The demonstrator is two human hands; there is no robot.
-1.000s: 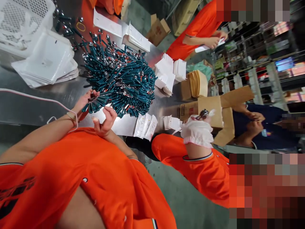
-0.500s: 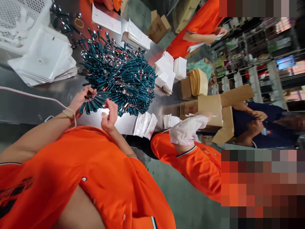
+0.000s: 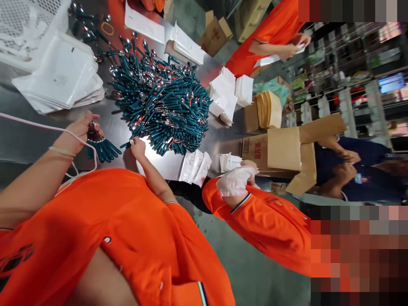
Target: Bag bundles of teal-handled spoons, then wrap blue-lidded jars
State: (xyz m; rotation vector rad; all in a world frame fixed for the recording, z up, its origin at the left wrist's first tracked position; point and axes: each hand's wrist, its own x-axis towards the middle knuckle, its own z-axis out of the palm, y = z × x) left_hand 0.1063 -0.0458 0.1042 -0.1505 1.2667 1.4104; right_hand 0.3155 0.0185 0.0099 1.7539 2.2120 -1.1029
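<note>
My left hand (image 3: 80,129) is closed around the metal ends of a bunch of teal-handled spoons (image 3: 104,149), whose handles fan out downward to the right. My right hand (image 3: 138,148) pinches the end of a single teal-handled piece (image 3: 125,145) that points left toward the bunch; its other end is hard to make out. Just beyond my hands lies a large heap of teal-handled spoons (image 3: 165,102), their silver bowls and handles tangled together.
A white cord (image 3: 47,122) crosses over my left wrist. Stacked white sleeves (image 3: 60,80) and a white basket (image 3: 19,55) stand at the left. White packets (image 3: 194,166) lie to the right, beside a co-worker's gloved hand (image 3: 237,180) and an open carton (image 3: 283,148).
My left hand has moved left with the bunch, away from the heap. My right hand has shifted slightly left and now pinches a single teal-handled piece.
</note>
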